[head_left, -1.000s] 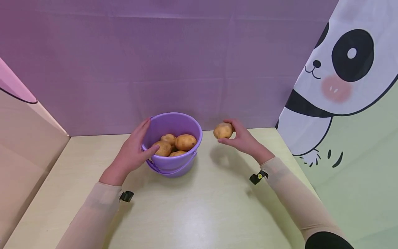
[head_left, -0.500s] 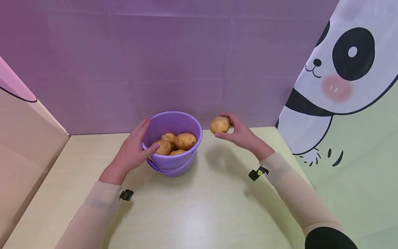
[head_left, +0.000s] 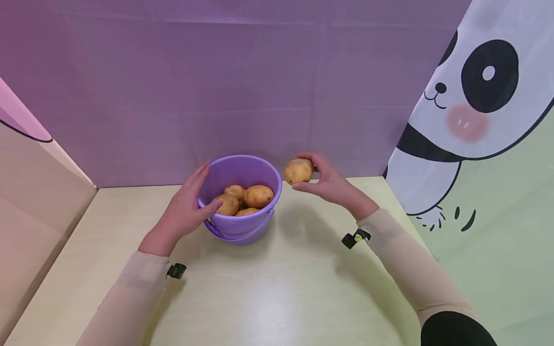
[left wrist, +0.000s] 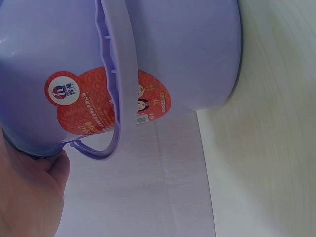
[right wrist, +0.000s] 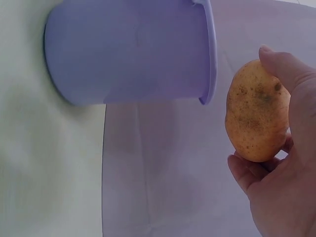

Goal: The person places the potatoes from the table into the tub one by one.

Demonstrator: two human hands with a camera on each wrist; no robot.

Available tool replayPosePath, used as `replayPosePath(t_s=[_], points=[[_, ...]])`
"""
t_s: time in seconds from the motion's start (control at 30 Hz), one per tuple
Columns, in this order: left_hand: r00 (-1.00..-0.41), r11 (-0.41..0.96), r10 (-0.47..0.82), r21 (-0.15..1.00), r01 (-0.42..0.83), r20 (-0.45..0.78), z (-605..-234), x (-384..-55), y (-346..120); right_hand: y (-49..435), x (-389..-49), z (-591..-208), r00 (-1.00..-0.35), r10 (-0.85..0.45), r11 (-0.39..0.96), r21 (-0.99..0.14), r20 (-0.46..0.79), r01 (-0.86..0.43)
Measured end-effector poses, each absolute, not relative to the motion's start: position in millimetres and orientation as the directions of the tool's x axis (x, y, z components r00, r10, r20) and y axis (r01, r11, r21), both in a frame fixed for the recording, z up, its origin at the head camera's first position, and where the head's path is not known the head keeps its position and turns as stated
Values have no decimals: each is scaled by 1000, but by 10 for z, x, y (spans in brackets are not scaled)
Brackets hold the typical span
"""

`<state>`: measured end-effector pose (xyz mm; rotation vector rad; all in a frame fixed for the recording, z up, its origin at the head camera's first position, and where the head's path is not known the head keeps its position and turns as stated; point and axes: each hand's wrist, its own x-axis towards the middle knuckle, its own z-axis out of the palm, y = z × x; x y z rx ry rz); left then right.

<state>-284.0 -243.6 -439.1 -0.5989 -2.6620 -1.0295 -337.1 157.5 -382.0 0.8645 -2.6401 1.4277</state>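
A purple plastic bucket [head_left: 235, 228] stands upright on the table, with several potatoes [head_left: 258, 196] lying inside it. My left hand [head_left: 182, 209] grips the bucket's left rim, its thumb reaching over the edge beside a potato. To the right of the bucket, my right hand [head_left: 331, 183] holds another potato [head_left: 297, 171] between thumb and fingers, up near rim height and clear of the table. The right wrist view shows that potato [right wrist: 257, 111] with dark specks, apart from the bucket's rim. A red label [left wrist: 89, 101] shows on the bucket wall in the left wrist view.
The pale wooden table [head_left: 268, 298] ends at a purple cloth backdrop [head_left: 242, 86] just behind the bucket. A panda-print panel [head_left: 484, 192] borders the right side, and a beige panel [head_left: 39, 216] the left. The bucket's handle [left wrist: 101, 150] hangs down against its side.
My right hand has moved left and slightly upward with the potato, closer to the bucket. The left hand and the bucket have stayed in place.
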Motion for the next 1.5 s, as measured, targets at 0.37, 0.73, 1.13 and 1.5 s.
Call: replayPosePath(t_s=[0.37, 0.73, 1.13, 1.5], points=[[-895, 668, 291, 598, 444, 339, -4392, -2828, -2424, 1331, -3346, -3740, -791, -530, 418, -717, 306, -558], [-889, 670, 289, 589, 452, 354, -4386, -2817, -2428, 1062, -3344, -3685, -729, -611, 384, -690, 309, -614], [-888, 672, 291, 584, 455, 356, -4401, -2816, -2442, 872, -3328, -3713, -658, -684, 343, -656, 316, -672], [-886, 668, 298, 586, 459, 354, -4402, -2832, -2443, 708, -3312, -3693, -608, -731, 316, -635, 311, -705]])
